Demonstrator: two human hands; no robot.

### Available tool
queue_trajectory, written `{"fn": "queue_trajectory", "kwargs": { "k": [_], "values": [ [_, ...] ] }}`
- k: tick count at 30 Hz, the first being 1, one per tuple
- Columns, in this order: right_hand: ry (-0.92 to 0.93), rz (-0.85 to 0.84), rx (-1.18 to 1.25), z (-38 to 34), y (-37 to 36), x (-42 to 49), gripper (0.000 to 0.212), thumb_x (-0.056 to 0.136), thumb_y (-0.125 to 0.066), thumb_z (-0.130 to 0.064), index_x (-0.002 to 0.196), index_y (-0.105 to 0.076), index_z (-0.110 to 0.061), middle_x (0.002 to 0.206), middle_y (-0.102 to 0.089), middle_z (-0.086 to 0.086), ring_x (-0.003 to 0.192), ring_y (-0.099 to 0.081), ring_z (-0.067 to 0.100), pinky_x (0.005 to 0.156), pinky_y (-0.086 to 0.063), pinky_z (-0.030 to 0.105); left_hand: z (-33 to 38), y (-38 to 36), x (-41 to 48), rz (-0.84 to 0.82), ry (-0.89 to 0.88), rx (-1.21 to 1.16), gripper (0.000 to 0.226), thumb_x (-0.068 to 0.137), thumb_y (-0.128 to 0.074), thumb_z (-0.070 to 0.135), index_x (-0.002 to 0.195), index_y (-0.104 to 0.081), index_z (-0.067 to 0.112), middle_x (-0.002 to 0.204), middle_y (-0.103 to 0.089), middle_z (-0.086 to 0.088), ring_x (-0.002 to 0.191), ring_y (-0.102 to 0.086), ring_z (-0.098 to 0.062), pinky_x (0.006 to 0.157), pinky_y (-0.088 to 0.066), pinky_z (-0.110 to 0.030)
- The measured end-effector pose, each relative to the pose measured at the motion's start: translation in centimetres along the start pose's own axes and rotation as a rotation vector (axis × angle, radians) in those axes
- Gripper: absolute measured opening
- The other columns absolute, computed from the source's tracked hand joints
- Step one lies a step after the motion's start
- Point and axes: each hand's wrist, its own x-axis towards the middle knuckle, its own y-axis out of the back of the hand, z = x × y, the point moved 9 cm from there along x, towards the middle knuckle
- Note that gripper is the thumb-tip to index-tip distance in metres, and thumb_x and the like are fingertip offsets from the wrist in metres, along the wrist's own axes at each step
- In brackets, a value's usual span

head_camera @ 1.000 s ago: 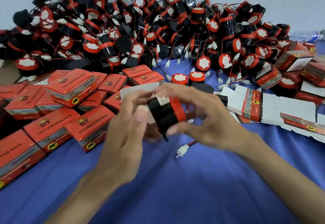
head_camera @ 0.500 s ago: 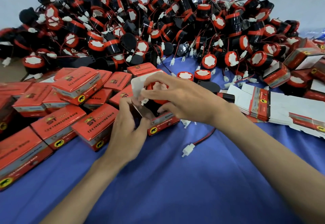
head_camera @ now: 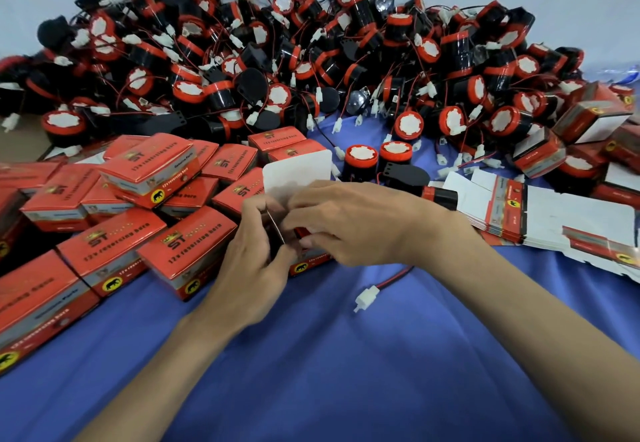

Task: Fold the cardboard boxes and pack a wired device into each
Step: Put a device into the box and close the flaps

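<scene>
A red open box (head_camera: 309,264) stands on the blue cloth at mid-table, its white lid flap (head_camera: 298,172) upright. My left hand (head_camera: 252,268) pinches a side flap at the box's left. My right hand (head_camera: 363,223) lies over the box's opening with curled fingers, covering the wired device, which is hidden in the box. Its red-black wire with a white connector (head_camera: 366,298) trails out onto the cloth to the right.
A big heap of black-and-red wired devices (head_camera: 311,60) fills the back. Several closed red boxes (head_camera: 138,206) are stacked at left. A stack of flat unfolded boxes (head_camera: 519,213) lies at right. Blue cloth (head_camera: 346,372) covers the near table.
The device went from held up in both hands down into the open box. My right hand now covers it and my left hand has shifted to the side flap.
</scene>
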Motion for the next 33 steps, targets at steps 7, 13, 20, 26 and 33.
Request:
{"fn": "queue_trajectory", "kwargs": {
  "k": [7, 13, 20, 26, 33],
  "values": [
    [-0.049, 0.062, 0.036, 0.3, -0.7, 0.2, 0.023, 0.096, -0.047, -0.009, 0.116, -0.056, -0.013, 0.127, -0.043, 0.007, 0.114, -0.039, 0.022, 0.091, -0.041, 0.038, -0.5, -0.1, 0.1, -0.042, 0.055, -0.104, 0.036, 0.080, -0.049, 0.016, 0.106, -0.033, 0.036, 0.105, -0.056, 0.004, 0.102, -0.057, -0.023, 0.090, -0.048, -0.051],
    [-0.177, 0.002, -0.081, 0.7, -0.5, 0.4, 0.028, 0.096, -0.045, -0.023, 0.121, -0.057, -0.025, 0.124, -0.042, 0.004, 0.103, -0.044, 0.024, 0.088, -0.047, 0.042, -0.2, -0.4, 0.2, -0.064, 0.039, -0.139, 0.043, 0.077, -0.042, 0.011, 0.112, -0.035, 0.035, 0.113, -0.055, 0.018, 0.110, -0.055, -0.011, 0.098, -0.048, -0.043],
    [-0.125, -0.015, -0.154, -0.2, -1.9, 0.9, 0.035, 0.091, -0.033, -0.020, 0.123, -0.044, -0.010, 0.126, -0.045, 0.005, 0.112, -0.044, 0.025, 0.100, -0.036, 0.037, -0.8, -0.4, 0.3, -0.049, 0.061, -0.153, 0.043, 0.077, -0.042, 0.011, 0.114, -0.036, 0.032, 0.110, -0.054, 0.008, 0.102, -0.055, -0.012, 0.092, -0.048, -0.039],
    [-0.197, 0.084, -0.151, -0.2, -1.1, 0.6, 0.027, 0.098, -0.034, -0.015, 0.119, -0.047, -0.006, 0.118, -0.043, 0.014, 0.110, -0.038, 0.028, 0.095, -0.035, 0.036, -0.9, -0.2, 0.4, -0.047, 0.067, -0.168, 0.055, 0.078, -0.040, 0.010, 0.120, -0.035, 0.044, 0.127, -0.053, 0.012, 0.118, -0.051, -0.007, 0.102, -0.044, -0.040],
    [-0.348, 0.007, -0.265, 1.3, -0.9, -0.1, 0.034, 0.094, -0.034, -0.006, 0.127, -0.037, -0.004, 0.121, -0.037, 0.014, 0.101, -0.043, 0.025, 0.060, -0.039, 0.029, -0.6, -0.3, 0.6, -0.051, 0.042, -0.162, 0.059, 0.082, -0.047, 0.016, 0.114, -0.034, 0.064, 0.120, -0.049, 0.032, 0.118, -0.049, 0.002, 0.095, -0.042, -0.017]
  ]
}}
